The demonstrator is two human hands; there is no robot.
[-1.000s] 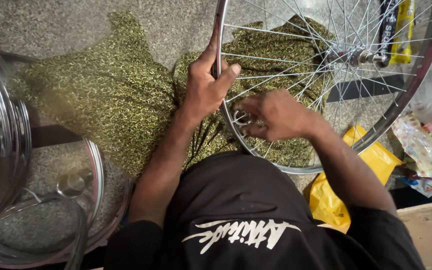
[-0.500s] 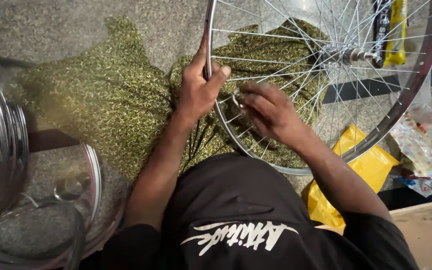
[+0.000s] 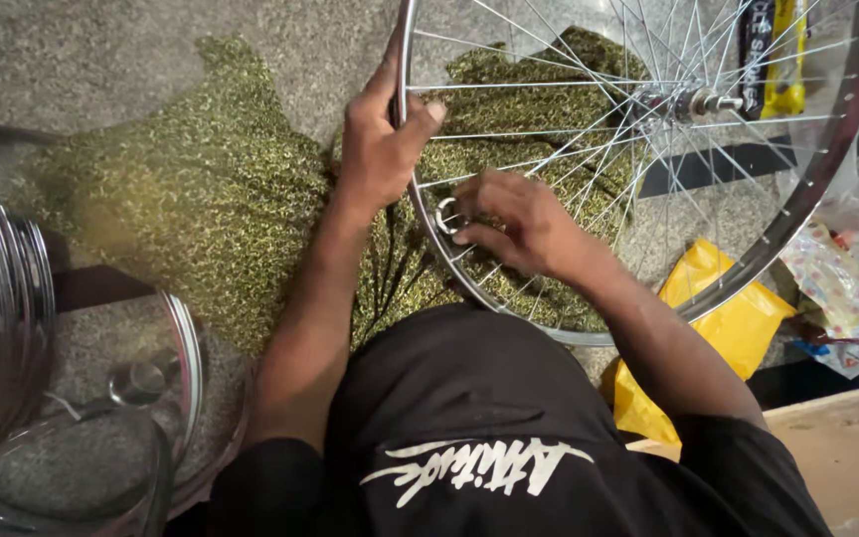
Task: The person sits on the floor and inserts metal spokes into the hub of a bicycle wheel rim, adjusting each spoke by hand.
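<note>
The left hand [image 3: 380, 149] has its fingers clamped around the shiny metal rim of a silver spoked bicycle wheel [image 3: 807, 199], which stands in front of the person over a green patterned cloth [image 3: 201, 199] on the speckled floor. The right hand [image 3: 519, 224] pinches a small round metal tool [image 3: 446, 216] at the rim's inner side. Bare chrome rims [image 3: 2, 298] lie at the left; a yellow plastic bag [image 3: 728, 328] lies at the right.

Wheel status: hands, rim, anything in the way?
Left hand gripping wheel rim. Right hand among spokes, pinching a small ring-shaped metal tool. Nothing blocking; patterned cloth underneath.
</note>
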